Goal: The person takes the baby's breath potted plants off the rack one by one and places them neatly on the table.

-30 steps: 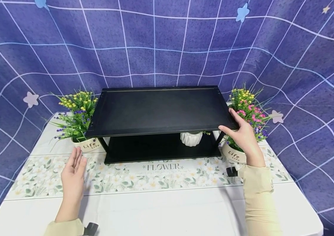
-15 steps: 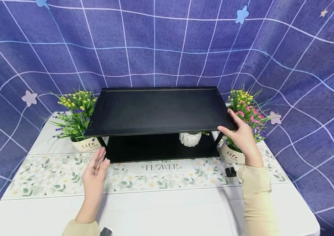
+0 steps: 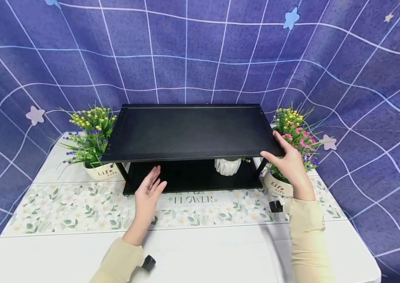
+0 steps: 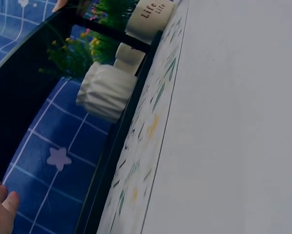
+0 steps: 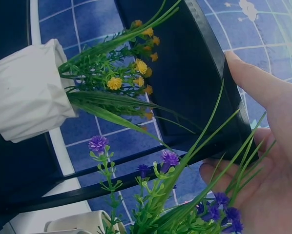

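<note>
A black two-tier shelf (image 3: 193, 131) stands on the table. My right hand (image 3: 290, 161) grips the right front corner of its top board, thumb along the front edge and fingers at the side edge, as the right wrist view shows. My left hand (image 3: 147, 190) is at the left part of the opening between the tiers, fingers relaxed and slightly bent, thumb apart, holding nothing. On the lower board, toward the right, stands a small white ridged flowerpot (image 3: 227, 167). Its artificial plant with yellow flowers (image 5: 114, 83) shows in the right wrist view; the top board mostly hides it from the head view.
Cream flowerpots with "Life" lettering flank the shelf, one at left (image 3: 101, 171) and one at right (image 3: 278, 184), both with bushy artificial flowers. A floral-print band (image 3: 200, 214) crosses the white tablecloth (image 3: 200, 255). A blue grid-patterned curtain (image 3: 186, 74) hangs behind.
My left hand has moved rightward from beside the left flowerpot to the front of the shelf's opening. The right hand has stayed on the shelf's corner.
</note>
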